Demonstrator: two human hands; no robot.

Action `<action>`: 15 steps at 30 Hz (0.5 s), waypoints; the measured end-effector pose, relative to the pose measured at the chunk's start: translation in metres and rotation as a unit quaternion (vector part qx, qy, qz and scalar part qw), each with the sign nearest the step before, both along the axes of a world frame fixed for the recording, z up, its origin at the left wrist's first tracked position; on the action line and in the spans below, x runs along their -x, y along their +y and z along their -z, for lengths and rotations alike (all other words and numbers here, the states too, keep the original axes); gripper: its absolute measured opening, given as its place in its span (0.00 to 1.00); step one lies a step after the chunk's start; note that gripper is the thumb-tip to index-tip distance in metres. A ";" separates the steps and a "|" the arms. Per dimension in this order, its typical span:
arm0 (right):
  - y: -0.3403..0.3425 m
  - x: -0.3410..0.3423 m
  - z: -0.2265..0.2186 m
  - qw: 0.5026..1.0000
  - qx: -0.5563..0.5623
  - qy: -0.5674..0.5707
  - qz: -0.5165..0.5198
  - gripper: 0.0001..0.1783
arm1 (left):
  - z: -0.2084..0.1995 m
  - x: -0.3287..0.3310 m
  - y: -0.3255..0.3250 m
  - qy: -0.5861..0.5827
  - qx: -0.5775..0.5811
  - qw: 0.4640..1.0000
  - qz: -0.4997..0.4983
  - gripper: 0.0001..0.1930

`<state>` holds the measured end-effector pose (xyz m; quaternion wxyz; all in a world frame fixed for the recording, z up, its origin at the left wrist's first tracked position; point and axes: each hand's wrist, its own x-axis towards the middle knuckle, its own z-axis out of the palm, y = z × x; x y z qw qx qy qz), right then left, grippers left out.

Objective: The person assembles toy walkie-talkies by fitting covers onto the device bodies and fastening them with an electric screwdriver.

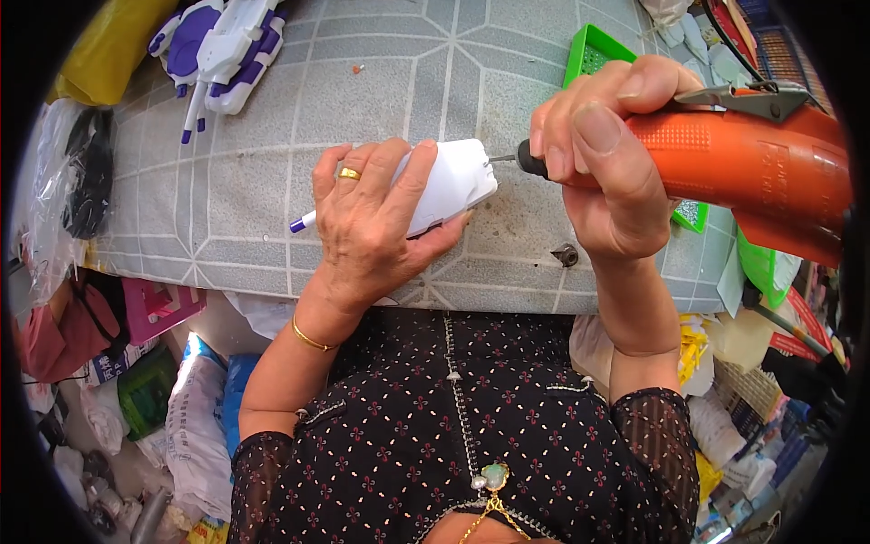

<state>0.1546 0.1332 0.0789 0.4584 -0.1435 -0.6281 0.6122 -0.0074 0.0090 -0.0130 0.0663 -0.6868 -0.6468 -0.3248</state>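
Observation:
My left hand (372, 213) is closed over a white plastic toy housing (460, 172), pressing it down on the patterned tablecloth. A thin white rod with a purple tip (297, 225) pokes out to the left from under the hand. In my right hand (612, 154) is an orange electric screwdriver (725, 154), lying nearly level with its black nose toward the left. Its thin metal bit (503, 159) reaches the notched right end of the housing; whether it sits on a screw is too small to tell.
White and purple toy tanks (240, 59) lie at the far left beside a yellow bag (113, 50). Behind my right hand is a green tray (589, 56), with small metal pieces in a green tray (692, 216) nearer. A small dark metal piece (565, 255) lies near the front edge.

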 end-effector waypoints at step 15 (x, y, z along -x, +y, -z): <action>0.007 0.000 0.016 0.998 -0.061 0.001 -0.010 0.14 | -0.006 0.000 0.000 0.000 0.006 1.000 -0.001 0.34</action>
